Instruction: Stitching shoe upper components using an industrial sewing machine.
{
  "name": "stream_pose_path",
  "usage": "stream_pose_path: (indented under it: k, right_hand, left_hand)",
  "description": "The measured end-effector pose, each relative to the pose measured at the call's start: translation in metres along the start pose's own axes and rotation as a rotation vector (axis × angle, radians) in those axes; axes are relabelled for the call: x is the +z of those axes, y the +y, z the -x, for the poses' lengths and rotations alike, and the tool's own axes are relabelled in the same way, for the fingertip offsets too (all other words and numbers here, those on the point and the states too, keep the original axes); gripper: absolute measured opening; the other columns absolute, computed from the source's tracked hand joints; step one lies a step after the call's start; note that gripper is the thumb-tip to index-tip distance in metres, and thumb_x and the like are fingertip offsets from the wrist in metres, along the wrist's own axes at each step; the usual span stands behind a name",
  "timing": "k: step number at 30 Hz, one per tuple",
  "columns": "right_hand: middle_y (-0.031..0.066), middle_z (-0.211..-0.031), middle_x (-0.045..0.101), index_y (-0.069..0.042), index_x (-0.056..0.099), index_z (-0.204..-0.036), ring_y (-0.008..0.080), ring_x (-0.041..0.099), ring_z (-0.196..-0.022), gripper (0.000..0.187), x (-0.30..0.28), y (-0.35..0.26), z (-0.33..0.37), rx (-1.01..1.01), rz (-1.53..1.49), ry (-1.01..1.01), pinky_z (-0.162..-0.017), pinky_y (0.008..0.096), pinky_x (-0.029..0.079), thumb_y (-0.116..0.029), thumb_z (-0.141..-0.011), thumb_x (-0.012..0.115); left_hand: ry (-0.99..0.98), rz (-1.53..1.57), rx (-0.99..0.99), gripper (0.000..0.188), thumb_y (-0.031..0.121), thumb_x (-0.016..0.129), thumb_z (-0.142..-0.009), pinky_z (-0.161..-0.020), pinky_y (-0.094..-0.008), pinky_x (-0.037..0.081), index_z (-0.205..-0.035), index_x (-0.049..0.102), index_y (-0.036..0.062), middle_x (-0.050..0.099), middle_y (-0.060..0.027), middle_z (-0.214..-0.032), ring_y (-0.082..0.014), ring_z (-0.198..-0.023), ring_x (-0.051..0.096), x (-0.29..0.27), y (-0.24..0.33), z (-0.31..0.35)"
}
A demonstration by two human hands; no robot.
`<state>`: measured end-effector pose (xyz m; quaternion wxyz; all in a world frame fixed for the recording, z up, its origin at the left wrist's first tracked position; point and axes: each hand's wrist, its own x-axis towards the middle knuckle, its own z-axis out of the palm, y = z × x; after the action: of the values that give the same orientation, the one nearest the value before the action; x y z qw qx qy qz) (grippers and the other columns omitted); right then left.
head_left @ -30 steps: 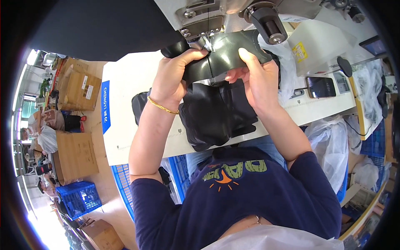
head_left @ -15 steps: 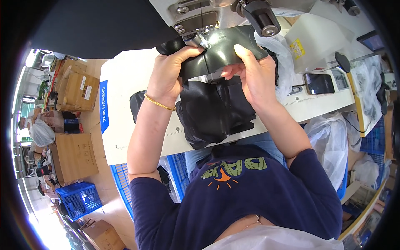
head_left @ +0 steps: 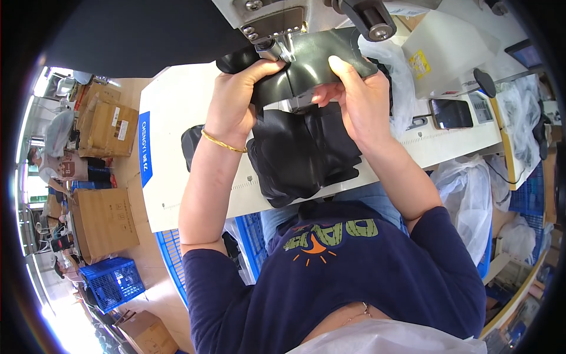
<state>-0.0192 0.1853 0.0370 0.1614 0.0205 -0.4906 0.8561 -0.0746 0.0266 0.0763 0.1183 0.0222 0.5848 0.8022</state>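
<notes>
A black, glossy leather-like piece [head_left: 309,62] is stretched between my two hands under the head of a sewing machine [head_left: 274,29]. My left hand [head_left: 239,97] grips its left side, thumb on top close to the presser foot [head_left: 286,50]. On the other side my right hand [head_left: 356,100] pinches the near right edge, thumb above and fingers curled beneath. A seam line runs down the piece just below the foot. Nearer to me, a pile of similar black pieces [head_left: 300,153] lies on the white table [head_left: 218,194] and overhangs its front edge.
A smartphone [head_left: 451,113] lies on the table at the right, near crumpled clear plastic [head_left: 401,82]. Blue crates [head_left: 115,283] and cardboard boxes [head_left: 106,218] stand on the floor at the left. White plastic bags [head_left: 466,200] hang at the right of the table.
The view has shifted slightly. Both hands keep their grip on the black piece, and its place under the presser foot looks almost the same. In the left background a person has come into view.
</notes>
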Motion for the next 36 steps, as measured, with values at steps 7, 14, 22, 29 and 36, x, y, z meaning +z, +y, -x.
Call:
stream_pose_path:
  k: [7,14,22,29,36]
  right_hand:
    - [0.0168,-0.069,0.066,0.007,0.063,-0.079,0.0183,0.062,-0.052,0.025,-0.001,-0.001,-0.001,0.013,0.049,-0.017,-0.049,0.0259,0.049,-0.012,-0.091,0.052]
    - [0.0168,-0.068,0.066,0.007,0.063,-0.071,0.0181,0.061,-0.051,0.030,-0.006,-0.004,0.001,0.042,0.075,-0.033,-0.048,0.0263,0.048,-0.014,-0.090,0.053]
    - [0.0128,-0.074,0.065,0.000,0.055,-0.111,0.0151,0.057,-0.054,0.023,-0.010,-0.005,-0.002,0.017,0.092,-0.010,-0.052,0.0271,0.045,-0.014,-0.093,0.050]
    - [0.0064,-0.075,0.066,-0.002,0.063,-0.099,0.0100,0.058,-0.061,0.018,-0.078,-0.006,-0.022,-0.105,0.619,0.109,-0.056,0.0225,0.045,-0.017,-0.091,0.056]
    - [0.0118,-0.066,0.062,0.001,0.064,-0.087,0.0182,0.058,-0.056,0.026,-0.112,-0.009,0.001,-0.089,1.373,-0.071,-0.057,0.0302,0.046,-0.025,-0.089,0.060]
  left_hand:
    - [-0.024,0.007,0.042,0.013,-0.002,0.065,-0.078,-0.073,-0.0293,0.053,-0.091,0.067,-0.0056,0.067,-0.0107,-0.089,-0.0192,-0.081,0.065,-0.005,-0.004,-0.003]
    - [-0.042,0.134,-0.009,0.013,0.003,0.064,-0.082,-0.075,-0.0298,0.052,-0.093,0.066,-0.0036,0.067,-0.0102,-0.093,-0.0189,-0.084,0.065,-0.017,-0.005,0.000]
    - [0.006,0.331,-0.112,0.022,0.004,0.057,-0.088,-0.079,-0.0310,0.052,-0.109,0.059,-0.0028,0.064,-0.0103,-0.104,-0.0190,-0.092,0.062,-0.055,-0.020,-0.014]
    - [0.244,0.132,0.097,0.024,-0.003,0.057,-0.086,-0.084,-0.0345,0.054,-0.110,0.057,-0.0083,0.064,-0.0155,-0.103,-0.0238,-0.093,0.064,-0.131,-0.018,0.013]
    - [0.766,-1.487,0.607,0.064,0.015,0.070,-0.076,-0.092,-0.0421,0.040,-0.127,0.040,-0.0068,0.046,-0.0230,-0.118,-0.0316,-0.107,0.048,-0.172,-0.057,0.056]
